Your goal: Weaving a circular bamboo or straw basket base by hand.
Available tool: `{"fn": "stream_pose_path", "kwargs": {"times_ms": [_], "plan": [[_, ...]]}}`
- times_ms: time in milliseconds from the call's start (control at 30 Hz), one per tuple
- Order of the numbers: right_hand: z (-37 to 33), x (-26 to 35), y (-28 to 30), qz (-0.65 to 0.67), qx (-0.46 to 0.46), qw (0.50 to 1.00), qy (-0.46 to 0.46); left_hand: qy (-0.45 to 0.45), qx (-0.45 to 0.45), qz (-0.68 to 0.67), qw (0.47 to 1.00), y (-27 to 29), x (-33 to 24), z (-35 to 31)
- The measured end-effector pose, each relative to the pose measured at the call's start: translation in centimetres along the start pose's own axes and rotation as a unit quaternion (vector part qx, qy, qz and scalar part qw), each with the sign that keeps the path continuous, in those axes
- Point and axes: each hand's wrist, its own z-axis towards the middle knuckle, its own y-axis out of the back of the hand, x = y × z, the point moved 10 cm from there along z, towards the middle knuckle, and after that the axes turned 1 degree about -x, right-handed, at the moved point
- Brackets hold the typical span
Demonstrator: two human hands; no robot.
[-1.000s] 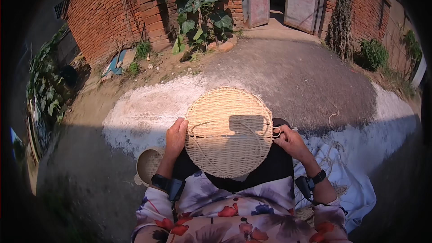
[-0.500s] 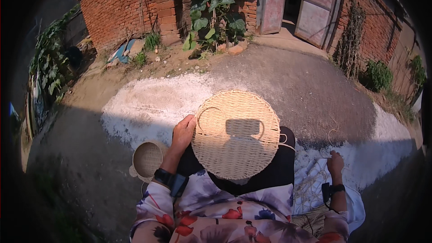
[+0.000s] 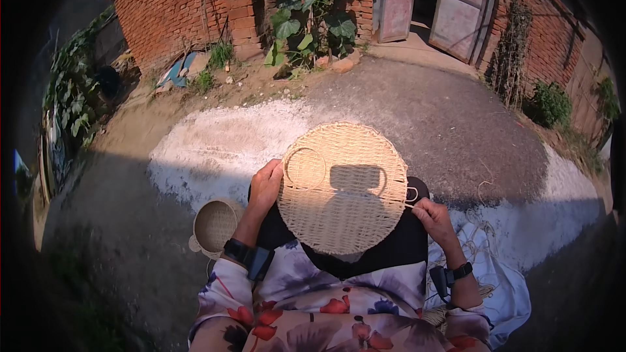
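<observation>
A round woven mat (image 3: 344,189) of pale straw lies flat across the person's lap, over dark trousers, half in sun and half in the shadow of the head. The left hand (image 3: 266,186) clasps the mat's left edge, its grip closed on the rim with the fingers curled over the top. The right hand (image 3: 433,216) sits at the right edge, its grip pinched narrow on a thin straw strand (image 3: 411,197) that loops out from the weave. No bench carries the work; the lap serves as the surface. Below the left forearm a small round woven basket (image 3: 215,225) stands on the ground. A pale cloth (image 3: 502,274) with loose strands lies by the right side. The setting is an open yard: grey paved ground (image 3: 424,117) with a whitish patch, a red brick wall (image 3: 176,6) behind, a broad-leaved plant (image 3: 306,13) against it, and weathered doors (image 3: 430,3) standing in the wall.
</observation>
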Motion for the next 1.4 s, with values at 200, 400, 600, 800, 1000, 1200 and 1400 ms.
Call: {"fn": "stream_pose_path", "kwargs": {"times_ms": [200,400,600,800,1000,1200,1400], "plan": [[-8.5,-16.1,12.8,0.035,-0.135,0.98,-0.139,-0.018,0.015,0.006,1.0,-0.4,-0.4,0.0],[-11.3,-19.9,15.0,-0.107,-0.143,0.969,-0.171,-0.053,-0.008,-0.009,0.999,0.5,-1.4,-1.0],[-8.8,-17.2,12.8,-0.235,-0.178,0.952,-0.083,-0.233,-0.12,0.129,0.956,1.0,-8.5,-6.0],[-1.4,-1.9,2.5,0.119,-0.096,0.986,-0.07,-0.283,-0.004,0.252,0.925,-1.3,-10.4,-7.8],[0.8,0.8,0.5,0.044,-0.012,0.999,-0.002,-0.245,0.084,0.12,0.959,-0.7,-9.2,-4.8],[1.2,2.4,-0.5,-0.049,0.03,0.995,0.084,-0.178,0.158,0.18,0.954,-1.7,-9.2,-3.6],[0.7,-0.4,1.4,-0.021,-0.003,0.998,0.057,-0.233,0.024,0.199,0.952,-1.0,-8.9,-4.1]]}}
